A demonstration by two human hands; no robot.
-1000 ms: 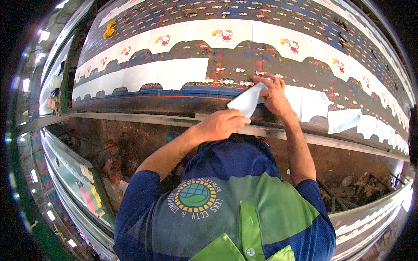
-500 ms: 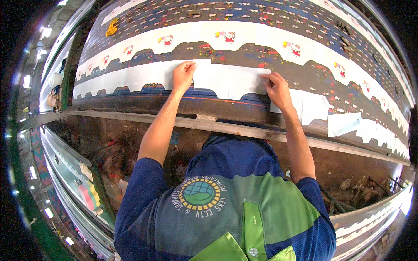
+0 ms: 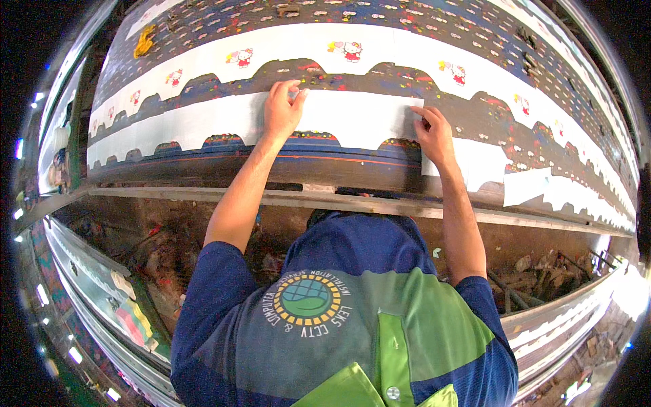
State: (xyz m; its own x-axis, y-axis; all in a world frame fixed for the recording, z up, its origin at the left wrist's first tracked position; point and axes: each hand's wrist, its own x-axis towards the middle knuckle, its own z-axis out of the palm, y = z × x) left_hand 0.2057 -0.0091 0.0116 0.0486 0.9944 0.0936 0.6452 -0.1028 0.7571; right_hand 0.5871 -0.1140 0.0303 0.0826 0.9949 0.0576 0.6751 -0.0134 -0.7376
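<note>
A white cut panel of thin cloth or paper (image 3: 363, 119), with a scalloped lower edge, lies on the dark long table in front of me. My left hand (image 3: 281, 112) rests at its left end, where it meets the neighbouring white panel (image 3: 196, 122); thumb and forefinger are apart. At the upper right corner, my right hand (image 3: 434, 136) pinches the panel between thumb and fingers. Beyond it runs a row of similar white panels (image 3: 291, 47), printed with small red-dressed cartoon cats and balloons.
More white panels (image 3: 468, 163) continue to the right, one (image 3: 527, 186) lying askew. A yellow cloth (image 3: 144, 42) sits far left on the paint-spotted table (image 3: 468, 112). A rail (image 3: 380, 202) borders the table's near side. Another long table (image 3: 115, 298) stands lower left.
My left thumb and forefinger have parted from their pinch on the panel's left end. The panel now lies flatter, its top edge closer in line with its left neighbour. The view has shifted slightly.
</note>
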